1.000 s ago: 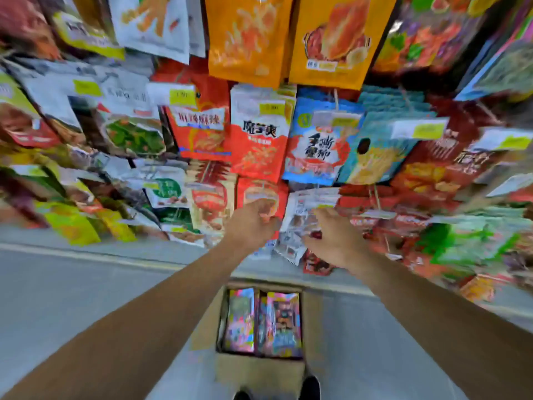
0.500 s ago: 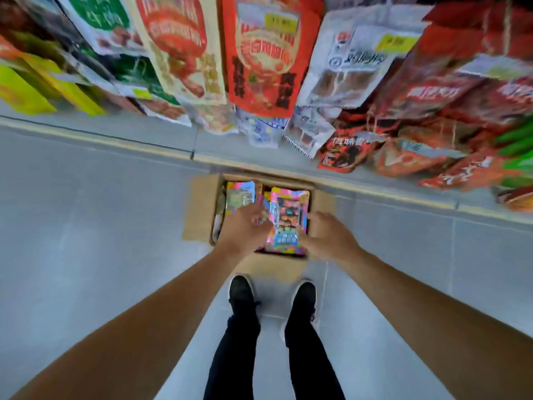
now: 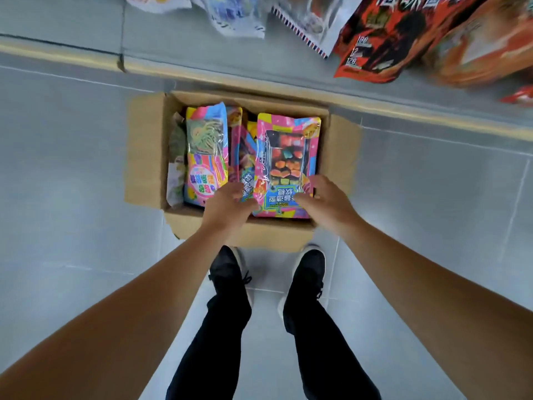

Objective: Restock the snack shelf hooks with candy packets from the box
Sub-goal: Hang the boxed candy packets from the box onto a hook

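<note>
An open cardboard box (image 3: 144, 157) sits on the floor below the shelf, filled with colourful candy packets. A pink packet with a clear window of coloured sweets (image 3: 288, 157) lies on top at the right. My left hand (image 3: 227, 206) grips its near left corner and my right hand (image 3: 326, 197) rests on its near right corner, fingers curled over the edge. Another pink-and-blue candy packet (image 3: 204, 151) lies at the left of the box.
Hanging snack bags (image 3: 389, 33) from the lowest shelf hooks reach into the top of the view. A grey shelf base with a yellowish strip (image 3: 86, 57) runs behind the box. My black shoes (image 3: 227, 269) stand just in front of the box on grey floor tiles.
My view has dropped from the shelf hooks to the floor. Both hands came down from the hanging packets into the box and now hold the pink packet's near edge.
</note>
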### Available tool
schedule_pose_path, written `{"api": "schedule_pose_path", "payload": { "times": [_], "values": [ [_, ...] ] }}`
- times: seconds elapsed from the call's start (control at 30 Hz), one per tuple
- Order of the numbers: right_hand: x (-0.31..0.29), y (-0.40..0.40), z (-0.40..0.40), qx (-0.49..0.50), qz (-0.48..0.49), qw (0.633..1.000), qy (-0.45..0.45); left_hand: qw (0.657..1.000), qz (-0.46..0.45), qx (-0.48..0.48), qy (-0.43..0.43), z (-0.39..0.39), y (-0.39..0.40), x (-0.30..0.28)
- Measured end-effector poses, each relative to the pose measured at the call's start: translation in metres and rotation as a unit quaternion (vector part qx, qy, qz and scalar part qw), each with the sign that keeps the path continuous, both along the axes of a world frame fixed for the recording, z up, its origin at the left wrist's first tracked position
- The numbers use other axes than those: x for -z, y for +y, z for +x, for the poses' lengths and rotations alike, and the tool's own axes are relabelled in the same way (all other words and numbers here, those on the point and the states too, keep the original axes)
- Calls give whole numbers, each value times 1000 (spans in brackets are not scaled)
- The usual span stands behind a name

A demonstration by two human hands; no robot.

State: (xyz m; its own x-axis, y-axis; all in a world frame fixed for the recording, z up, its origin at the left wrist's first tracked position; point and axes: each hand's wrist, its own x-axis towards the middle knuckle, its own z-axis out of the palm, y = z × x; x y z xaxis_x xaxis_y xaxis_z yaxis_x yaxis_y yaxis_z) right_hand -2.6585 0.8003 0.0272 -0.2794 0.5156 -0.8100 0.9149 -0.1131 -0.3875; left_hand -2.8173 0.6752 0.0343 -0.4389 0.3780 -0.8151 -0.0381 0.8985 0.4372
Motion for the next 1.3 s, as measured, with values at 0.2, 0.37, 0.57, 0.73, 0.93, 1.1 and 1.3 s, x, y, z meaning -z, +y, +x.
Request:
{"api": "schedule_pose_path", "payload": {
  "times": [0.2,0.37,0.57,0.73,0.93,1.1,1.3],
  "values": [
    [78,15,-12,95,-1,994,61,999,3,25,23,-3,27,89],
    [125,17,-24,155,-11,987,47,1000,-7,14,11,5,38,135],
    [135,10,-27,202,43,978,0,999,2,10,33,9,35,137],
    [103,6,-23,180,60,982,3,999,23,-45,-11,9,29,97],
    [25,18,-18,196,60,978,31,998,52,-31,-28,-14,23,25],
    [-69,27,-20,144,142,977,70,987,69,114,89,-39,27,-69],
    [-195,26,-57,-131,304,935,130,902,79,369,210,-63,45,-193]
  ]
}}
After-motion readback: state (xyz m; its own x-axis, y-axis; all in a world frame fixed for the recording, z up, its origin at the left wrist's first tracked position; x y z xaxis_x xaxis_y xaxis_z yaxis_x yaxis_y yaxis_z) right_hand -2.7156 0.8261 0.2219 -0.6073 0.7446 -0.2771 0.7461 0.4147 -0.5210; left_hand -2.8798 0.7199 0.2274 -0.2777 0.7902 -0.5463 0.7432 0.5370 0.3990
